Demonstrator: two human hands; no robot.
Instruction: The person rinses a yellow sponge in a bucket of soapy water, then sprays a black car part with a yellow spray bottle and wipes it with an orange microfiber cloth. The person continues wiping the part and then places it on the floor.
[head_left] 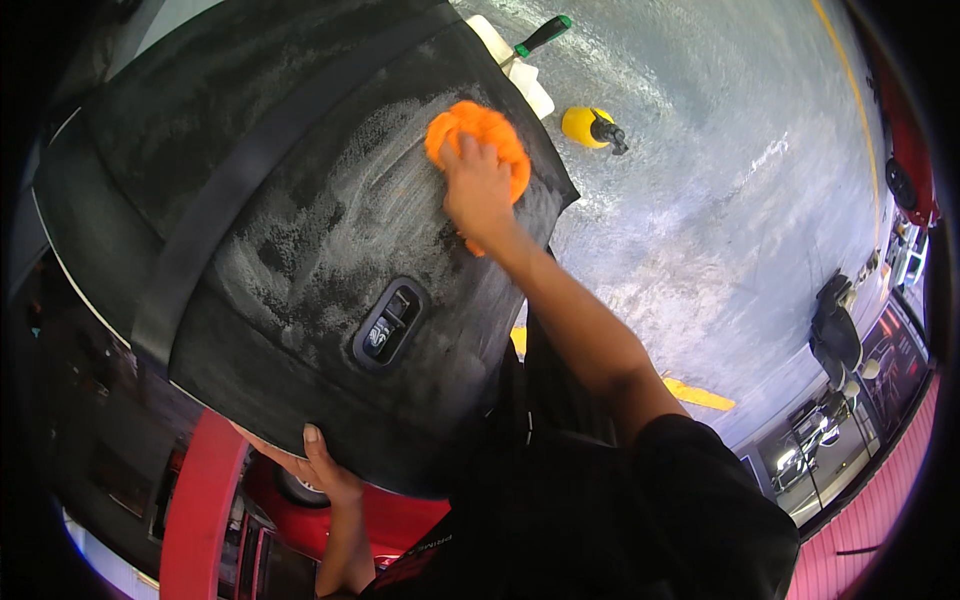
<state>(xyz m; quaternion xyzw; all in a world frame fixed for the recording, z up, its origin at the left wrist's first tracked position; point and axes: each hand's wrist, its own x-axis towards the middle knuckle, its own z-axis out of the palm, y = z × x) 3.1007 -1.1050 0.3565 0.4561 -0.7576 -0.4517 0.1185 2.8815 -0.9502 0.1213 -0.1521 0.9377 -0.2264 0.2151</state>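
Observation:
A large black carpeted panel point(290, 240) fills the left and middle of the view, its surface streaked with pale, whitish marks. My right hand point(480, 195) presses a bunched orange cloth point(500, 125) onto its upper right part, fingers closed over the fabric. At the panel's near edge is my left hand point(315, 465), thumb on top and the other fingers partly hidden underneath, gripping it. Between the hands sits a recessed oval handle point(390, 325) with a dark grey frame. Across the panel's left side runs a wide black strap point(240, 180).
Beyond the panel's right edge, a yellow spray bottle point(585, 127) stands on the grey floor point(690, 200). A green-and-black handled tool point(545, 36) lies by a whitish piece point(525, 85). Below left is a red post point(203, 490); red cars show at the far right and underneath.

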